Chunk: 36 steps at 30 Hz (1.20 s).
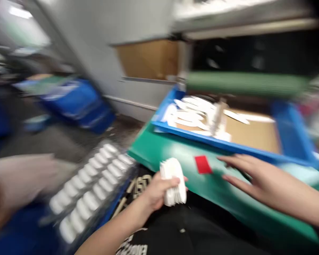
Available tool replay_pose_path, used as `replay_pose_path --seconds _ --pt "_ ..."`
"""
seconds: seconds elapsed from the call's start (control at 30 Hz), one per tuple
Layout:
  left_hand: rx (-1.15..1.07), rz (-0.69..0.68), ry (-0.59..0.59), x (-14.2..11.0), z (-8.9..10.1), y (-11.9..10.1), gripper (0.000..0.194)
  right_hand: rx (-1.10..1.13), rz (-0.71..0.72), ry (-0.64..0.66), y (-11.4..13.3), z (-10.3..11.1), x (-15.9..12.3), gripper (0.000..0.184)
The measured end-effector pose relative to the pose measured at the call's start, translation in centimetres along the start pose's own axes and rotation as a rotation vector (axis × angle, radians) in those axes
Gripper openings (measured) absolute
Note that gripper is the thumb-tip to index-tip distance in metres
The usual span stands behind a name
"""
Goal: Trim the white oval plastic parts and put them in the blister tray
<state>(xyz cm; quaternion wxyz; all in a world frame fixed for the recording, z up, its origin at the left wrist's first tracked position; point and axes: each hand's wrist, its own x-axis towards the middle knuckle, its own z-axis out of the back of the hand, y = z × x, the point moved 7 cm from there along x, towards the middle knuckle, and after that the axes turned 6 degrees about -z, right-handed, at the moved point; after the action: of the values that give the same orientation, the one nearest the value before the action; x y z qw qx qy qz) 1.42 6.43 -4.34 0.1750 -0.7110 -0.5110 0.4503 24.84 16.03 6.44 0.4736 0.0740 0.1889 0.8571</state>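
My left hand [157,193] is closed around a stack of white oval pieces [174,182], held upright near the front edge of the green table [170,147]. Over the tabletop, my right hand [248,175] is open, its fingers stretched to the left with nothing seen in them. Just left of those fingertips lies a red square [203,164]. Beyond both hands, a blue tray [186,132] contains loose white flat pieces [192,111] on a tan board. What the white pieces are made of cannot be made out.
At left, a clear tray [94,191] carries rows of white oval pieces. A blurred arm [21,184], seemingly another person's, reaches in beside it. A green roller [247,83] spans the machine behind the blue tray. Blue crates [77,102] stand on the floor farther back.
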Motion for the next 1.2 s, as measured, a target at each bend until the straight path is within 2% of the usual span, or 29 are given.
replay_pose_path --seconds 0.07,0.17,0.27,0.37,0.47,0.6,0.73,0.9,0.97,1.07,1.13,1.2 --pt "0.110 0.029 -0.062 1.9 0.8 -1.1 0.060 -0.003 -0.066 -0.014 -2.6 0.8 -2.7 0.051" --pt "0.235 0.063 -0.091 4.3 0.7 -2.1 0.068 -0.087 -0.253 -0.069 -7.9 1.4 -5.3 0.062" --pt "0.316 0.124 -0.108 4.3 0.1 -2.1 0.074 -0.145 -0.394 -0.035 -11.1 0.4 -7.9 0.069" --pt "0.363 0.142 -0.111 3.8 -0.7 -2.5 0.072 -0.141 -0.399 -0.074 -11.2 -0.3 -8.7 0.068" --pt "0.375 0.123 -0.092 4.2 -1.7 -3.2 0.070 -0.172 -0.339 -0.147 -10.4 -0.4 -7.3 0.069" --pt "0.370 0.089 -0.090 4.4 -2.6 -4.0 0.066 -0.270 -0.310 -0.072 -10.2 -0.9 -4.5 0.068" --pt "0.353 0.086 -0.123 4.0 -2.0 -4.1 0.068 -0.358 -0.291 -0.033 -9.7 -0.6 -3.3 0.057" --pt "0.342 0.100 -0.110 4.0 -0.8 -4.0 0.064 -0.413 -0.255 -0.025 -8.2 -0.1 -3.2 0.050" --pt "0.335 0.094 -0.101 4.1 -0.6 -3.9 0.061 -0.291 -0.288 -0.021 -8.2 0.4 -3.3 0.051" --pt "0.291 0.091 -0.070 4.1 -0.9 -3.6 0.061 0.080 -0.419 0.049 -9.2 0.6 -3.7 0.051" --pt "0.249 0.094 -0.025 4.2 -1.4 -3.4 0.061 0.350 -0.529 0.137 -9.7 0.0 -3.8 0.046" --pt "0.216 0.093 0.020 4.5 -1.9 -3.4 0.060 0.650 -0.579 0.239 -9.1 -1.2 -3.3 0.035"
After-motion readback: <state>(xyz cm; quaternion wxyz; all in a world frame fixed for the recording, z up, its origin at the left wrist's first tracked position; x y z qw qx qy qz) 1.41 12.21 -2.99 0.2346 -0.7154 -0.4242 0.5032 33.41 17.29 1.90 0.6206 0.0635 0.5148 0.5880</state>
